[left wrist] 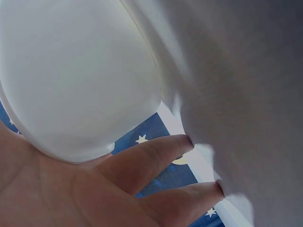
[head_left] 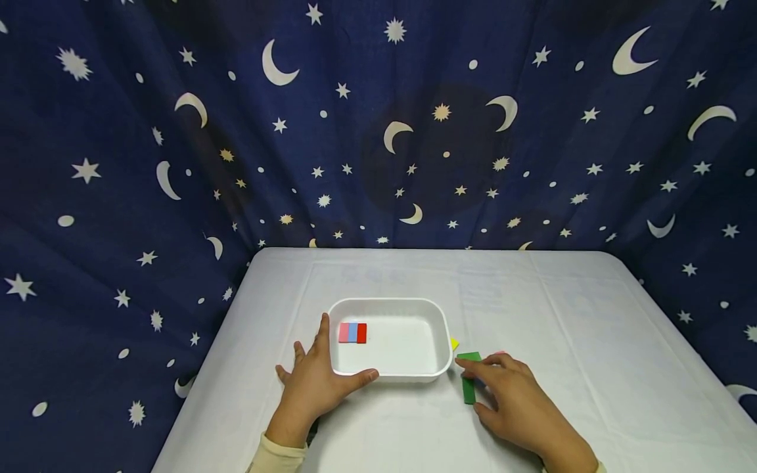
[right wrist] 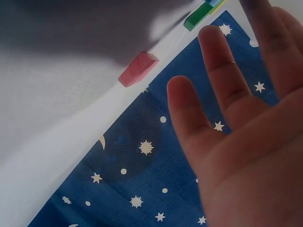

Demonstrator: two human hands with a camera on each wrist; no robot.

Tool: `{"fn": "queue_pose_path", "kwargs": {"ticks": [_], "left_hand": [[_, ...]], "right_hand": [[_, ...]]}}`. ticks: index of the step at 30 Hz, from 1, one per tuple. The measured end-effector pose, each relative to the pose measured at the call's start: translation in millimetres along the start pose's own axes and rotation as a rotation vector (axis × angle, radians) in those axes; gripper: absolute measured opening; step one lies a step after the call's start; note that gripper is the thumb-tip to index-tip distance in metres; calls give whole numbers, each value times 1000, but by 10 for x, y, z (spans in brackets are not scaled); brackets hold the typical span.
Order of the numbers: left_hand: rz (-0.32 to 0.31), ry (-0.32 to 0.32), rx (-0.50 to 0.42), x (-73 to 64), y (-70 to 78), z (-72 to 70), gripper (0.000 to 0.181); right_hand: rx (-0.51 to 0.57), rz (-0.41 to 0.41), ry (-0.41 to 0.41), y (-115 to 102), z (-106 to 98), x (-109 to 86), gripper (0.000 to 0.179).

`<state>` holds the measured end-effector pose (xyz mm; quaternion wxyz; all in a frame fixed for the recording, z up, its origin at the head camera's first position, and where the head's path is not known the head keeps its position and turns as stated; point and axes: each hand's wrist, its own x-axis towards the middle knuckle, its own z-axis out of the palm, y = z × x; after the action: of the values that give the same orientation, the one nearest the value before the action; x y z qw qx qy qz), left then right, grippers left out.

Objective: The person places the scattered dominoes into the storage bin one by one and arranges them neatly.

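Note:
My left hand (head_left: 315,380) rests against the left end of a white plastic tray (head_left: 440,328), thumb along the front rim and fingers spread. In the left wrist view the palm lies against the outside of the tray (left wrist: 75,85). Inside the tray, a pink block (head_left: 344,332), a light blue block (head_left: 353,332) and a red block (head_left: 362,334) stand side by side. My right hand (head_left: 514,397) hovers over a green block (head_left: 468,391), thumb and forefinger apart around it. Another green piece (head_left: 469,356) lies by the forefinger; blue shows partly under the hand.
A yellow piece (head_left: 454,344) peeks out at the tray's right edge. Behind the right hand lies a pink block (right wrist: 138,69), mostly hidden in the head view. White cloth (head_left: 562,309) covers the table, and a dark blue starry curtain (head_left: 355,144) surrounds it.

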<state>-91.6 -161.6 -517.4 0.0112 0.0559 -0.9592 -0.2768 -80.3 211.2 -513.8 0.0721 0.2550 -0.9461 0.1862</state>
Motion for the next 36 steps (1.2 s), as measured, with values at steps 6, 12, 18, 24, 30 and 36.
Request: {"fn": "queue_pose_path", "kwargs": {"ticks": [6,12,18,24,30,36], "left_hand": [[0,-4,4,-7,1,-1,155],[3,4,3,-4,-4,6,155],[1,2,-7,-16,-4,4,154],[1,3,-4,-20,-6,1,154],[-3,0,2,-15,-6,6,154],[-3,1,5,-13,-6,11,155]], "right_hand": [[0,-6,26,23,17,-7,78],[-15,-25,63,29,16,-7,75],[-14,-7,45,17,5,-11,73],[-17,2,43,14,8,-16,69],[-13,9,43,16,20,-20,67],[-9,15,35,6,13,-24,66]]}}
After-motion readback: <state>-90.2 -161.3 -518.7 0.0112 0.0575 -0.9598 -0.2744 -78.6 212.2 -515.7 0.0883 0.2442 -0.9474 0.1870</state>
